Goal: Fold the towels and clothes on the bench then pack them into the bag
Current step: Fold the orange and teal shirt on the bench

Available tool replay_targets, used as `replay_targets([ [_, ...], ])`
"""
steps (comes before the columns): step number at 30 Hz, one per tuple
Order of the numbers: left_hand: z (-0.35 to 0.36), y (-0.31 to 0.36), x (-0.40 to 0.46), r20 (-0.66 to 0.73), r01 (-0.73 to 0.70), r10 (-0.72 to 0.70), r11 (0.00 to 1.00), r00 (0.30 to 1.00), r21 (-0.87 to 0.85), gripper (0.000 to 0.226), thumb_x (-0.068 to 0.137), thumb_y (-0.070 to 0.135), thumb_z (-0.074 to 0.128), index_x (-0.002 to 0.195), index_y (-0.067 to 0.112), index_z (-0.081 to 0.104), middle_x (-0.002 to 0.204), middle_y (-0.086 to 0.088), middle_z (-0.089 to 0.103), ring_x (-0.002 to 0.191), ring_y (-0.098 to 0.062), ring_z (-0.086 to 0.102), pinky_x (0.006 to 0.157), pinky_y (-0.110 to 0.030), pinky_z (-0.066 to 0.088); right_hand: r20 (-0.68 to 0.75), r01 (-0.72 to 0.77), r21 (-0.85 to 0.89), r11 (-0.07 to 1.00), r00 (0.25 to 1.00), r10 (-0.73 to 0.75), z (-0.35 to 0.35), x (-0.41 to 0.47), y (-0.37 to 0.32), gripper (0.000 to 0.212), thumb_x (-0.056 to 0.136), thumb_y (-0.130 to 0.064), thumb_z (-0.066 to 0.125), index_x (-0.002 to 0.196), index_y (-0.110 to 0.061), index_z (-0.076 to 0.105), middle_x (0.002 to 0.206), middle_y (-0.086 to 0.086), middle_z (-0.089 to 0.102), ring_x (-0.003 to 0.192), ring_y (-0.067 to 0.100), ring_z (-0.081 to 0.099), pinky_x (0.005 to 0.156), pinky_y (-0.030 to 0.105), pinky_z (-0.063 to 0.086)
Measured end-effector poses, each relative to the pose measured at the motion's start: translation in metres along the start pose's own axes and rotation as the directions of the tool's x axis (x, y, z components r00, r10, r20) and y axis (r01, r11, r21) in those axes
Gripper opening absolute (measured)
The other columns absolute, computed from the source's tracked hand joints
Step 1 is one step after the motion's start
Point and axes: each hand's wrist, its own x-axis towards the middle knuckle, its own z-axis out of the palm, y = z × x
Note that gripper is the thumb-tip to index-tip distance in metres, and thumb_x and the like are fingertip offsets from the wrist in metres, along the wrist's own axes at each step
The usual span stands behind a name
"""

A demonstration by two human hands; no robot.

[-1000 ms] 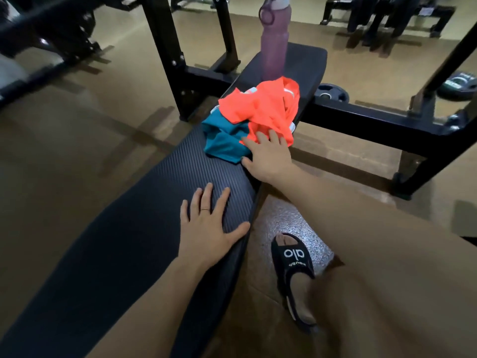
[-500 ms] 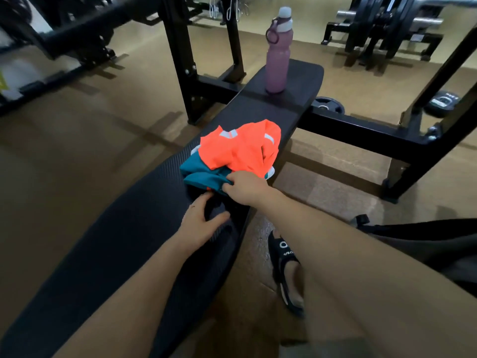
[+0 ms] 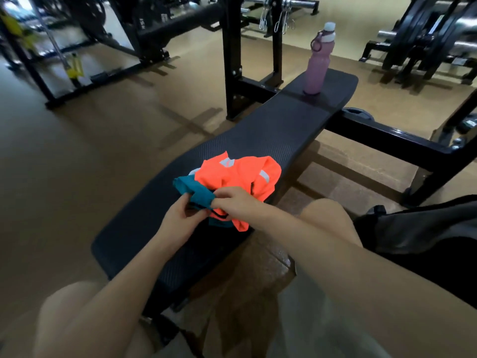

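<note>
Teal garment (image 3: 192, 190) and orange garment (image 3: 240, 177), crumpled together mid-length on the black bench (image 3: 271, 135); the orange one lies on top. Left hand (image 3: 180, 220) and right hand (image 3: 236, 202), close together, each pinch the near edge of the teal garment. Pink bottle (image 3: 318, 63) upright at the bench's far end; dark bag (image 3: 418, 228) on the floor to the right.

Pink water bottle (image 3: 318, 64) stands upright near far end of worktop, white cap, loop at neck. Black rack uprights (image 3: 232, 58) left of it. Weight plate (image 3: 357, 115) lies on tan floor (image 3: 108, 140) beyond the crossbar (image 3: 387, 139). Plate storage rack (image 3: 423, 40) far right, blurred.
</note>
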Motion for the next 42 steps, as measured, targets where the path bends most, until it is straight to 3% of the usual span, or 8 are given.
replay_targets([
  [7,-0.022,0.026,-0.009,-0.141,-0.122,0.121,0.993,0.983,-0.002,0.020,0.098,0.015,0.063,0.113,0.027,0.066,0.113,0.001,0.071,0.109,-0.016,0.067,0.104,-0.049,0.050,-0.046,0.216,-0.353,0.910,0.968,-0.248,-0.017,-0.012,-0.045,0.017,0.080,-0.016,0.071,0.074,-0.023,0.057,0.071,-0.007,0.054,0.071,0.013,0.051,0.063,0.028,0.039],
  [14,-0.039,0.054,-0.005,-0.171,-0.167,0.182,0.981,0.968,0.102,0.017,0.099,0.027,0.062,0.116,0.026,0.061,0.120,-0.003,0.056,0.104,-0.002,0.055,0.082,-0.006,0.043,-0.164,0.357,-0.332,0.873,0.890,-0.426,-0.029,-0.018,-0.088,0.006,0.082,-0.021,0.072,0.082,-0.020,0.066,0.078,-0.006,0.066,0.073,0.009,0.058,0.067,0.027,0.045],
  [17,-0.050,0.067,-0.011,-0.146,-0.211,0.214,0.977,0.966,0.033,0.013,0.101,0.020,0.059,0.113,0.023,0.065,0.110,0.003,0.068,0.096,-0.001,0.064,0.078,-0.014,0.048,-0.124,0.338,-0.293,0.894,0.914,-0.387,-0.036,-0.023,-0.107,0.007,0.082,-0.012,0.069,0.088,-0.015,0.068,0.078,-0.002,0.066,0.071,0.011,0.059,0.072,0.039,0.054],
  [22,-0.073,0.106,-0.012,-0.110,-0.282,0.291,0.956,0.950,0.086,0.004,0.098,0.014,0.060,0.095,0.011,0.061,0.081,0.005,0.063,0.076,-0.009,0.058,0.074,-0.032,0.048,0.066,0.217,-0.044,0.975,0.975,-0.214,-0.051,-0.029,-0.133,0.057,0.082,0.007,0.057,0.135,-0.014,0.052,0.115,0.014,0.064,0.084,0.019,0.066,0.085,0.042,0.058],
  [26,-0.087,0.143,-0.022,0.007,-0.361,0.366,0.914,0.931,0.184,0.006,0.098,0.013,0.061,0.097,0.007,0.063,0.082,-0.003,0.061,0.073,-0.010,0.055,0.067,-0.024,0.045,0.196,0.260,-0.025,0.965,0.948,-0.250,-0.047,-0.021,-0.141,0.087,0.068,0.005,0.063,0.147,-0.027,0.044,0.136,0.006,0.053,0.102,0.018,0.061,0.084,0.032,0.053],
  [33,-0.114,0.165,-0.034,0.163,-0.369,0.331,0.825,0.930,0.428,0.028,0.080,0.034,0.073,0.090,0.010,0.062,0.077,-0.006,0.059,0.068,-0.008,0.053,0.064,-0.027,0.043,0.176,0.308,-0.290,0.906,0.948,-0.266,-0.026,-0.020,-0.146,0.014,0.079,-0.009,0.065,0.092,-0.011,0.068,0.076,-0.005,0.059,0.069,0.003,0.054,0.069,0.030,0.046],
  [36,-0.129,0.160,-0.040,0.122,-0.316,0.298,0.790,0.947,0.526,0.033,0.079,0.027,0.084,0.100,0.020,0.058,0.085,0.003,0.062,0.073,-0.006,0.056,0.066,-0.027,0.044,0.023,0.342,-0.385,0.857,0.932,-0.362,-0.023,-0.018,-0.149,0.034,0.069,-0.028,0.056,0.086,0.001,0.060,0.073,0.009,0.056,0.068,0.020,0.053,0.067,0.044,0.047],
  [42,-0.149,0.133,-0.042,0.051,-0.032,-0.012,0.628,0.999,0.777,0.086,0.079,0.034,0.080,0.150,0.034,0.030,0.115,0.003,0.063,0.101,-0.020,0.063,0.084,-0.033,0.050,-0.109,0.517,-0.402,0.756,0.793,-0.600,-0.023,-0.038,-0.162,0.030,0.074,-0.002,0.061,0.064,-0.013,0.035,0.060,-0.005,0.030,0.054,0.007,0.027,0.051,0.025,0.021],
])
